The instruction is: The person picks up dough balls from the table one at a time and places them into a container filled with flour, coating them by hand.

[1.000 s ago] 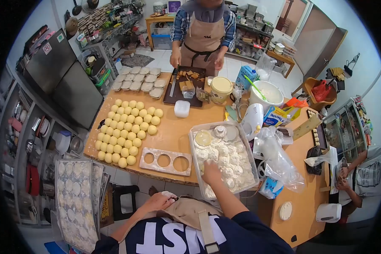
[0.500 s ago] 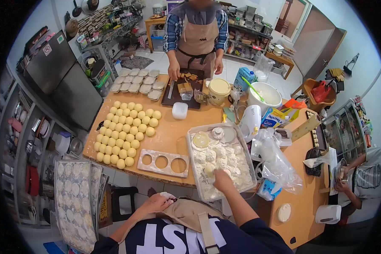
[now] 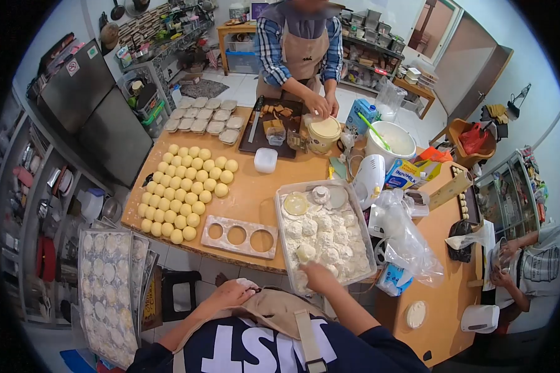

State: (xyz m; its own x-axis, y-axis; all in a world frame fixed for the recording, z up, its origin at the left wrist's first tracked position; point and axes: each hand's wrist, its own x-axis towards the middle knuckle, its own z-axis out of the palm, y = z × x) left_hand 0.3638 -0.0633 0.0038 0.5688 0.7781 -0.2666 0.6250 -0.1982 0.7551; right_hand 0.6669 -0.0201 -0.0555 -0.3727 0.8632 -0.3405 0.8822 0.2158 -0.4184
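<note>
My right hand [image 3: 319,277] is over the near left part of a plastic tray [image 3: 282,233] of white flour, beside a flour-dusted dough ball [image 3: 305,252]; its fingers are blurred, and whether they touch the ball is unclear. More floured mounds fill the tray, with a round clear lid [image 3: 295,203] at its far left. My left hand [image 3: 235,292] rests by the apron at the table's near edge, its fingers curled round something I cannot make out. A floured wooden board with three round holes [image 3: 239,237] lies left of the tray. Farther left sit rows of yellow dough balls [image 3: 183,193].
Across the table, a co-worker's hands touch a lidded tub [image 3: 323,134] beside a dark tray [image 3: 270,149] with a knife. Right of the flour tray are a hand mixer [image 3: 371,177], plastic bags [image 3: 404,233] and a white bowl [image 3: 390,138]. Another person works at far right.
My right hand has shifted slightly back from the dough ball in the flour. My left hand stays near the apron. The co-worker's hands have moved from beside the dark tray onto the tub.
</note>
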